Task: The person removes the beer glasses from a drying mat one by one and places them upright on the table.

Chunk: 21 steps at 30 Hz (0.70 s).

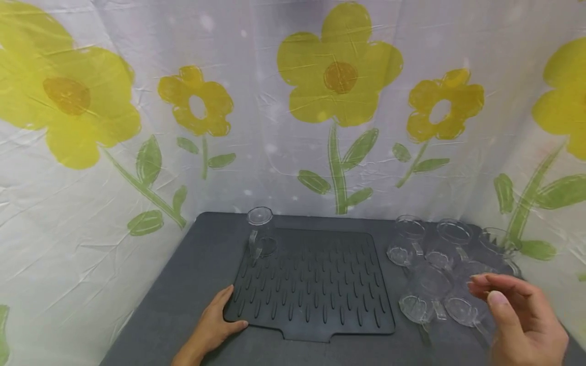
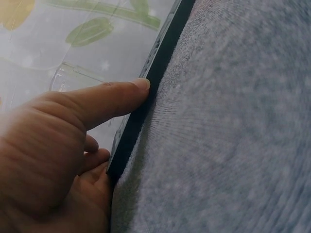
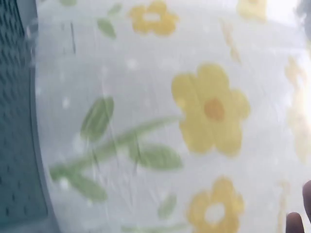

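A black drying mat [image 1: 311, 284] with raised ridges lies on the dark table. My left hand [image 1: 212, 320] rests at its near left corner, thumb against the front edge and fingers along the left side. In the left wrist view, the thumb [image 2: 116, 99] touches the mat's edge. A clear glass mug [image 1: 262, 231] stands at the mat's far left corner, apparently upside down. My right hand [image 1: 524, 317] is raised at the right with fingers loosely bent, holding nothing visible. Behind it and to its left stand several clear glass mugs [image 1: 416, 309], seemingly upright.
The dark grey table [image 1: 183, 274] reaches back to a white curtain [image 1: 256, 152] printed with yellow flowers, which also closes off both sides. The mugs at the right stand close together, in rows. Grey cloth [image 2: 233, 126] fills much of the left wrist view.
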Available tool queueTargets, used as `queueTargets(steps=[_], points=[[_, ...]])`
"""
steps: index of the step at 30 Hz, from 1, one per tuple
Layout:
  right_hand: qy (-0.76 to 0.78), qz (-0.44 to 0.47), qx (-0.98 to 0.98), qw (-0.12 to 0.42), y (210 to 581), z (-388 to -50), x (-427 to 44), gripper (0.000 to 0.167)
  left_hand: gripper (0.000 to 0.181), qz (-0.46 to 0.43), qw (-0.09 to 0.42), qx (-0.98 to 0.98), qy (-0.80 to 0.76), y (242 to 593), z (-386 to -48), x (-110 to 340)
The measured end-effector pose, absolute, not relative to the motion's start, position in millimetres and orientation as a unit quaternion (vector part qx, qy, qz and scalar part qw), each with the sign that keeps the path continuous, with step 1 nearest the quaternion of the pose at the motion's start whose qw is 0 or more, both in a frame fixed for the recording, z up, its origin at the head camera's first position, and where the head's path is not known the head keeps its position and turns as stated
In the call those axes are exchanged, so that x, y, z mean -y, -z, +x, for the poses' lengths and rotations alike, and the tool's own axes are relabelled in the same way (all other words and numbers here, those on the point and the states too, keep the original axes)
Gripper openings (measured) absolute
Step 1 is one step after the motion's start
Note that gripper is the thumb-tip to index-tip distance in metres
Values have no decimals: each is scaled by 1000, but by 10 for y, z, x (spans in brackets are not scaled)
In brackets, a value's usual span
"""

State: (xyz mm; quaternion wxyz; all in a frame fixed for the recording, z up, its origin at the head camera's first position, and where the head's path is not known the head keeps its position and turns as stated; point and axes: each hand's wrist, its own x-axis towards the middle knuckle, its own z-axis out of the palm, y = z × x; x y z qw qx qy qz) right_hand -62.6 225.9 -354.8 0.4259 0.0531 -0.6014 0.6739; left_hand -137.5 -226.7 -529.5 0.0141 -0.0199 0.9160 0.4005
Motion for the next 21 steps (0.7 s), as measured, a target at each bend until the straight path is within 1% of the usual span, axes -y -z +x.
queueTargets(steps=[3, 6, 7, 9, 16, 21], points=[[-715, 162, 540, 413, 3490, -686, -2091, 21, 106, -20, 12, -917, -398, 5294, -1378, 2265], [-745, 267, 480, 378, 3464, -790, -1938, 20, 106, -18, 13, -918, -396, 5294, -1375, 2272], [-747, 281, 477, 369, 3453, -833, -1880, 20, 106, -19, 14, -918, -397, 5299, -1374, 2275], [-747, 294, 481, 352, 3438, -932, -1762, 19, 106, -22, 15, -917, -398, 5306, -1369, 2283], [-708, 304, 548, 325, 3484, -1295, -1439, 17, 108, -21, 25, -917, -397, 5310, -1383, 2283], [-689, 331, 578, 285, 3575, -1539, -1209, 19, 107, -17, 18, -915, -402, 5310, -1403, 2281]])
